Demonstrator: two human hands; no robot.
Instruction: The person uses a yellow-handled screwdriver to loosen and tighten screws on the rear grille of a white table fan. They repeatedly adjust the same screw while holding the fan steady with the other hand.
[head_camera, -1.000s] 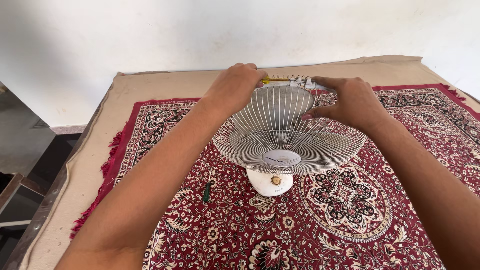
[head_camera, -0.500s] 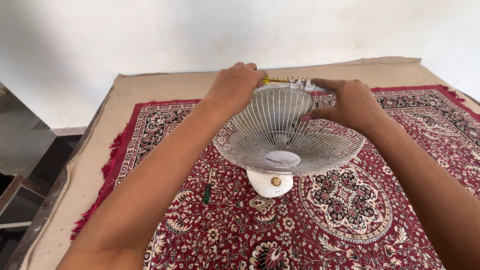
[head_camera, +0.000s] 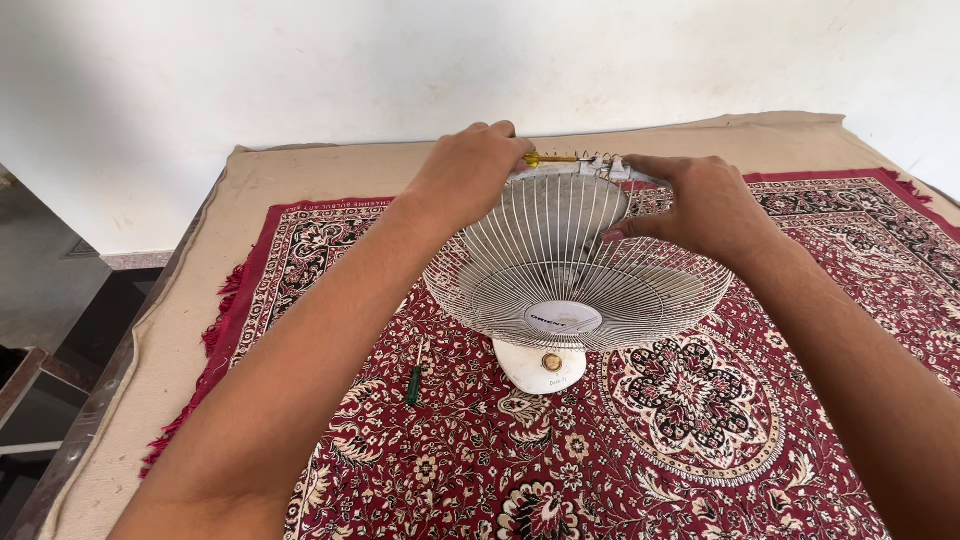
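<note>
- Nothing much has moved since the earlier frames: both hands stay up at the far rim of the fan, and the fan sits in the same spot.
- I see 1 small white fan (head_camera: 575, 290) lying face up on a red patterned rug (head_camera: 700, 450), which covers a desk with a tan cloth (head_camera: 300, 175).
- My left hand (head_camera: 470, 175) is closed around a yellow-handled tool (head_camera: 550, 158), most likely a screwdriver, with its tip at the top edge of the wire grill.
- My right hand (head_camera: 705, 205) is curled on the grill rim, thumb pressed on the wires, holding it steady.
- A second, green screwdriver (head_camera: 413, 383) lies on the rug, near the fan's round base (head_camera: 542, 368).
- I think the grill is light and springy. Its thin wires could bend if squeezed hard.
- The best place to hold looks like the thick outer ring, not the thin wires in the middle.
- The base looks like smooth plastic, so it may slide a little on the rug.
</note>
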